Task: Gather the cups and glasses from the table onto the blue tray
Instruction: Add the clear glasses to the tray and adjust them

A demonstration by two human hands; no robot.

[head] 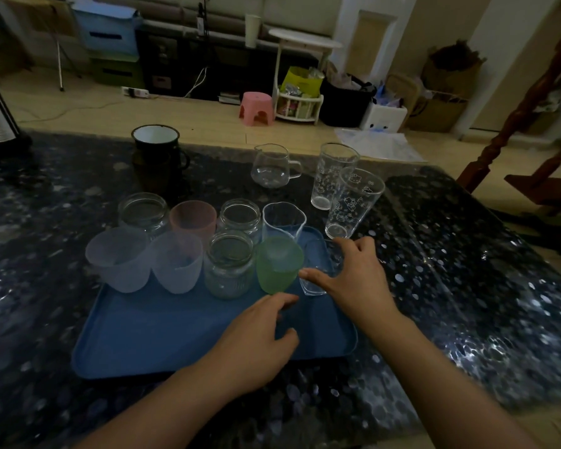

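Blue tray (162,332): rectangular, flat on dark speckled table (467,286); near half bare.
Far row on tray: clear jar (143,212), pink frosted cup (193,218), clear jar (239,218), clear spouted glass (284,220); all upright.
Near row on tray: two frosted white cups (119,259) (176,262), clear jar (229,264), green frosted cup (279,264); upright, touching or nearly so.
Small clear glass (319,270): at tray's right edge, just beside green cup, held by right hand (353,280).
Off tray, upright on table: two tall printed glasses (353,202) (332,175), clear handled pitcher (272,165), dark enamel mug (156,147).
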